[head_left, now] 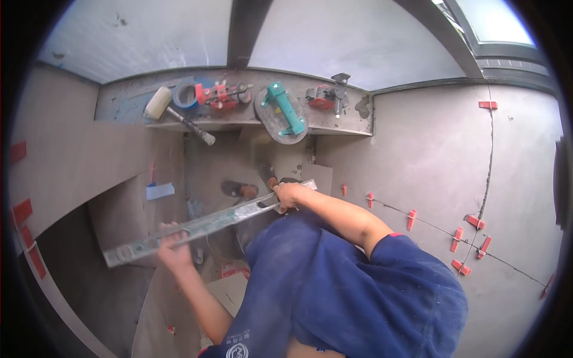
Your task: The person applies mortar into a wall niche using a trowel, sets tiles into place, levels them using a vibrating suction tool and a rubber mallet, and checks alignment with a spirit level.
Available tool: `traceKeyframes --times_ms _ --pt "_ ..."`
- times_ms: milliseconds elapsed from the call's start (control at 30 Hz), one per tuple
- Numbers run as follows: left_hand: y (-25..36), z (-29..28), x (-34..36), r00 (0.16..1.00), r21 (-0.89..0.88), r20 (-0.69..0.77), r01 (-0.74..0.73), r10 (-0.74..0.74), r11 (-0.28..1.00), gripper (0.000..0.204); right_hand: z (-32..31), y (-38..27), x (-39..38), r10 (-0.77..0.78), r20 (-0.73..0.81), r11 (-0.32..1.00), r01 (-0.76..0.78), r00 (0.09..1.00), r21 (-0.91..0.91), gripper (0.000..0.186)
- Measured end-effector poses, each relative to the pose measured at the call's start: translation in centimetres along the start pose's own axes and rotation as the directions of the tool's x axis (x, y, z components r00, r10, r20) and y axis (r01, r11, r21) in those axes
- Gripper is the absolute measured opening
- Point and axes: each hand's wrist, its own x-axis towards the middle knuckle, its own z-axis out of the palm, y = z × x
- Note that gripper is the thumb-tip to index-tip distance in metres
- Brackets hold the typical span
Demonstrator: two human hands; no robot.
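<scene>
A long, scuffed spirit level (221,221) slants across the front of my body, its left end lower in the picture than its right. My left hand (175,246) has its fingers wrapped round the level toward the left end. Close to the other end, my right hand (288,196) grips the same level. Part of the right hand's grip is hidden behind its own back and the level. My feet in dark shoes (234,188) show below the level.
Along the ledge (349,125) ahead lie a mallet (158,102), a blue-rimmed roll (185,94), a red clamp-like tool (224,95), a teal-handled suction lifter (285,110) and another red-and-black tool (327,98). Red levelling wedges (412,219) line the tile joints at right; more red wedges (34,256) stand at left.
</scene>
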Motion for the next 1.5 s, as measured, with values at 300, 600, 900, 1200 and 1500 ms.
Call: traceKeyframes --times_ms 300,600,900,1200,1500 --pt "-17.5 11.2 -10.3 0.727 0.623 0.683 -0.526 -0.074 0.579 0.036 -11.4 -7.5 -18.4 -0.608 -0.716 0.485 0.874 0.344 0.008 0.092" --pt "-27.0 20.5 -9.4 0.297 0.351 0.850 -0.935 -0.435 0.047 0.062 -2.3 7.7 -18.6 0.525 -0.832 0.528 0.699 0.177 0.482 0.036" --pt "-20.7 4.4 -0.5 0.812 0.720 0.440 -0.575 -0.385 -0.390 0.047 2.6 29.5 -9.3 0.989 -0.142 0.113 0.855 -0.047 0.507 0.021" --pt "-12.7 -4.9 -2.9 1.000 1.000 -0.004 0.004 0.004 0.005 0.027 2.3 34.6 -3.4 0.955 0.290 -0.191 0.884 0.066 0.427 0.048" --pt "-17.7 -1.1 -5.9 0.996 0.996 0.091 -0.091 -0.021 -0.016 0.039 2.8 36.4 -3.9 0.912 0.375 -0.349 0.798 0.168 0.492 0.061"
